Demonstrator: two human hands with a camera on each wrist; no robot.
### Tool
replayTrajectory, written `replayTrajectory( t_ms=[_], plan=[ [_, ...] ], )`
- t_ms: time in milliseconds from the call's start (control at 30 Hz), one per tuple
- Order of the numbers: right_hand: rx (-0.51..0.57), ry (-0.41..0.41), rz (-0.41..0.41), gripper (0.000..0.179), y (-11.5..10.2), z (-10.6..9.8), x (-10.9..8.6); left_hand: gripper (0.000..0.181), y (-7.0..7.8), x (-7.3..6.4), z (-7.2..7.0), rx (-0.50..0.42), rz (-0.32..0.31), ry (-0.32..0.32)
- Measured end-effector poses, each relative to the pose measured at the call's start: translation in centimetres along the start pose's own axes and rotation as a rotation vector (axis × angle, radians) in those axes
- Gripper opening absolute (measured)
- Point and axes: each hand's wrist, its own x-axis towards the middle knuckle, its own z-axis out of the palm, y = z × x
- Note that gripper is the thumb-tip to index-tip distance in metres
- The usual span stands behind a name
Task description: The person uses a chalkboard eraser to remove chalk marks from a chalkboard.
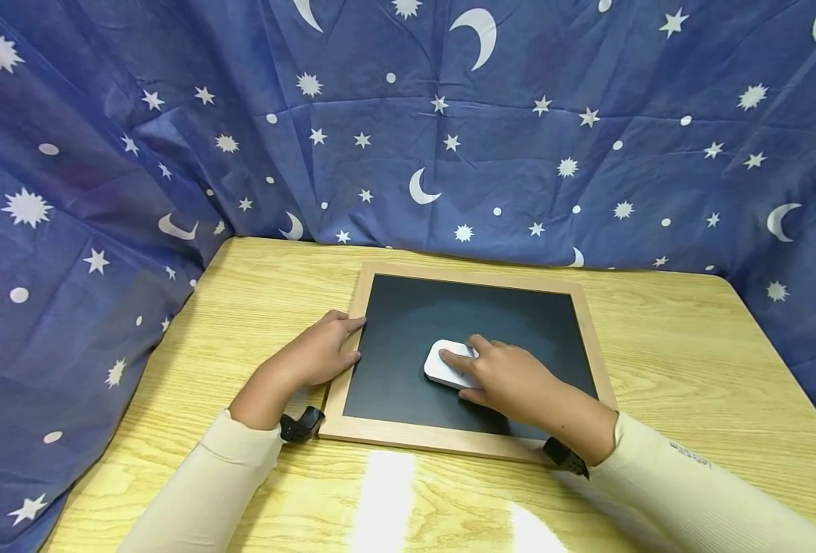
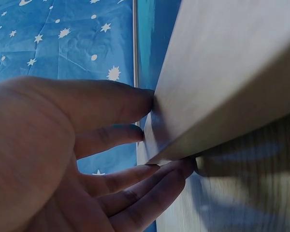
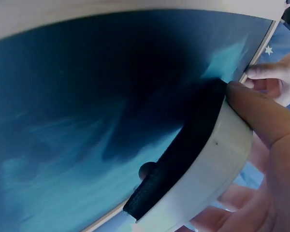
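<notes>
A framed chalkboard (image 1: 408, 307) with a dark face and a light wood rim lies flat on the table. My right hand (image 1: 514, 380) grips a white chalkboard eraser (image 1: 438, 361) over the lower middle of the board. Seen from the right wrist, the eraser's dark felt side (image 3: 183, 154) faces the board, and the thumb (image 3: 256, 108) lies along its edge. At the board's left rim, my left hand (image 1: 318, 349) holds the wooden frame (image 2: 222, 63). The left wrist view has the thumb against the frame and the other fingers along its outer edge.
A light wood-grain table (image 1: 663, 346) carries the board. Behind and to the left hangs a blue curtain (image 1: 380, 169) with white stars and moons. Black bands (image 1: 302, 424) circle both wrists. Bright light patches (image 1: 383, 491) fall near the front of the table.
</notes>
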Motion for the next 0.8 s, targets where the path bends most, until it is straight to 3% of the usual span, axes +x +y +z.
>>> replayTrajectory(
  t_ms=[233, 600, 800],
  plan=[
    [0.011, -0.03, 0.018, 0.062, 0.7, 0.0, -1.3, 0.059, 0.0, 0.0, -0.2, 0.004, 0.001, 0.004],
    [0.021, -0.022, 0.095, 0.061, 2.8, -0.3, -7.5, 0.059, 0.0, -0.1, 0.0, 0.01, 0.004, 0.008],
    [0.044, 0.006, 0.111, 0.061, 3.2, 0.1, -8.3, 0.059, 0.0, -0.2, -0.1, 0.001, 0.01, 0.017]
  ],
)
